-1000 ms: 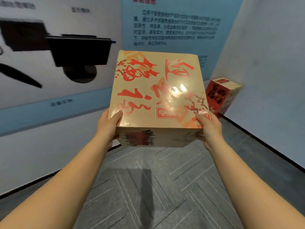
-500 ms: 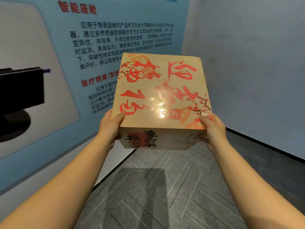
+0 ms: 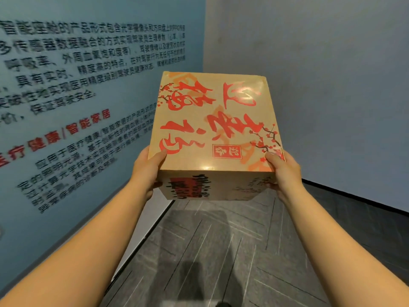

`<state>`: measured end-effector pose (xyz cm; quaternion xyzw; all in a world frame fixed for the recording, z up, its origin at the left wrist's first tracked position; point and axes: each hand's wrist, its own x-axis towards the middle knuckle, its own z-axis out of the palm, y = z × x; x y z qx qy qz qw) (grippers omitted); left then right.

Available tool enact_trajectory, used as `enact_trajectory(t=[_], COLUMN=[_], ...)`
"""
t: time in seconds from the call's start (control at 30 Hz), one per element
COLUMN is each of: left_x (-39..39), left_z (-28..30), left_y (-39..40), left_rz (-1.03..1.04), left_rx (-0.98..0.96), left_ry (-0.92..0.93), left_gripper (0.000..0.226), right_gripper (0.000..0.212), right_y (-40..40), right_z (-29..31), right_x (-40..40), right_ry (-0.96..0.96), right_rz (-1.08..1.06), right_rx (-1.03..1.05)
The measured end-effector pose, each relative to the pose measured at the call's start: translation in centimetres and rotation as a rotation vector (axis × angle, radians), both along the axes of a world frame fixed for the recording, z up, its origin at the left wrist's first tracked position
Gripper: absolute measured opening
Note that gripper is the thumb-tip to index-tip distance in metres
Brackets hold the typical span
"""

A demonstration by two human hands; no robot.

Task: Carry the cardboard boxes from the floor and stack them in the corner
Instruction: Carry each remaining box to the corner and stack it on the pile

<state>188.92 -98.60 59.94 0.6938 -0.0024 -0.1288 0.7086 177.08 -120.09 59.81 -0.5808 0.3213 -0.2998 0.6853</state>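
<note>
While both arms reached forward, a cardboard box (image 3: 212,129) with red calligraphy and plum-blossom print was held in the air above the grey patterned floor (image 3: 221,251), facing the corner where a blue text panel (image 3: 88,96) met a plain pale wall (image 3: 332,85). The left hand (image 3: 147,168) gripped the box's near left corner, thumb laid on the top face and the other fingers hidden beneath. The right hand (image 3: 284,171) gripped the near right corner likewise, thumb on top and fingers curled under the bottom edge. The box tilted slightly, its far edge raised.
</note>
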Motion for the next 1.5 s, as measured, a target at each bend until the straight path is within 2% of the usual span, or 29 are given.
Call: enact_trajectory(t=[0.33, 0.5, 0.63, 0.77, 0.9, 1.03, 1.3, 1.5], left_x=[15.6, 22.3, 28.9, 36.9, 45.0, 51.6, 61.2, 67.5], left_z=[1.8, 1.2, 0.3, -0.3, -0.1, 0.5, 0.0, -1.6], left_y=[-17.4, -23.0, -27.5, -32.5, -37.2, -41.6, -50.2, -56.3], left_rz=[-0.060, -0.049, -0.063, -0.083, -0.107, -0.141, -0.145, -0.067], left_rx=[-0.001, 0.009, 0.004, 0.009, 0.034, 0.055, 0.046, 0.032], left_ry=[0.015, 0.040, 0.061, 0.064, 0.064, 0.062, 0.085, 0.105], left_gripper=[0.020, 0.030, 0.021, 0.016, 0.016, 0.017, 0.016, 0.014], right_gripper=[0.014, 0.017, 0.022, 0.013, 0.020, 0.012, 0.008, 0.006], right_y=[-17.7, -22.8, -26.8, -30.8, -35.1, -39.4, -48.1, -55.3], right_z=[2.7, 2.8, 2.2, 1.8, 1.9, 2.1, 1.3, 0.0], right_x=[14.6, 20.5, 26.7, 34.2, 41.9, 48.2, 58.2, 66.0], right_ry=[0.043, 0.049, 0.058, 0.089, 0.116, 0.126, 0.190, 0.228], right_rz=[0.002, -0.011, -0.032, -0.048, -0.072, -0.102, -0.071, 0.013], right_rx=[-0.041, -0.043, -0.028, -0.020, -0.009, 0.008, 0.003, 0.021])
